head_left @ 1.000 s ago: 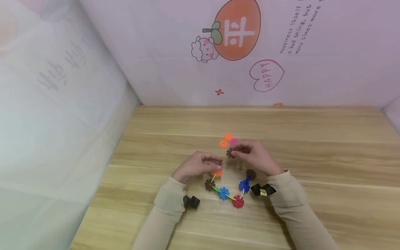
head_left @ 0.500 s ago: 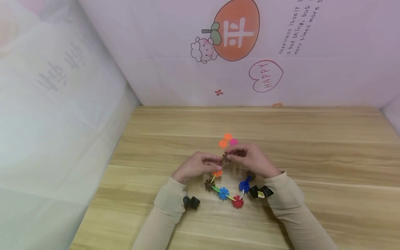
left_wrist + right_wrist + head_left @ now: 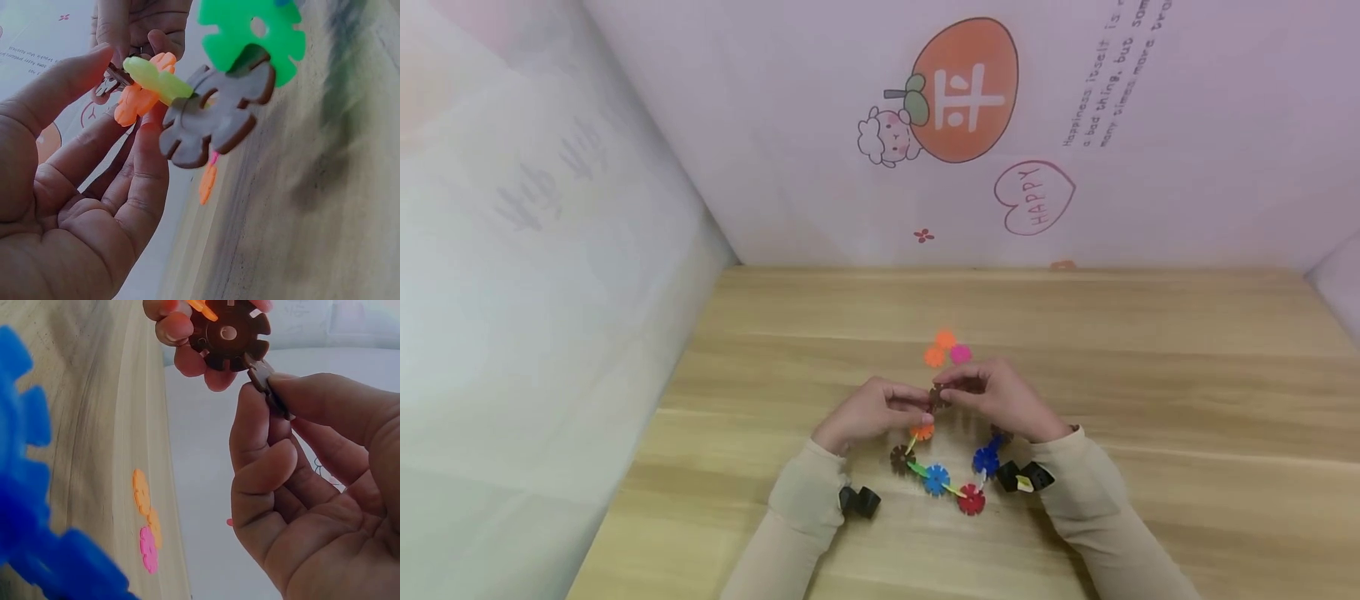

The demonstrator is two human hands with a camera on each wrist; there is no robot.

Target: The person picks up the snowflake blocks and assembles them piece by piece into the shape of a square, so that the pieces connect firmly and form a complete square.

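A chain of notched plastic snowflake discs curves below the hands in the head view, with a red disc (image 3: 971, 500), a light blue disc (image 3: 936, 480) and a blue disc (image 3: 986, 461) among its links. My left hand (image 3: 877, 414) pinches the chain's upper left end, where a brown disc (image 3: 229, 336) joins an orange disc (image 3: 139, 100). Between thumb and fingers, my right hand (image 3: 1009, 402) pinches another brown disc (image 3: 267, 386). Its edge meets the rim of the left hand's brown disc in the right wrist view; how deep the notches engage cannot be told.
Two loose orange discs (image 3: 946, 339) and a pink disc (image 3: 960, 354) lie on the wooden table (image 3: 1150, 400) beyond the hands. A printed cloth (image 3: 790, 167) hangs behind the table's far edge. Black wrist devices (image 3: 859, 502) sit at both cuffs.
My right hand has moved left with its brown disc, bringing it up against the disc in my left hand. The left hand stays nearly in place. The head view has tilted slightly upward.
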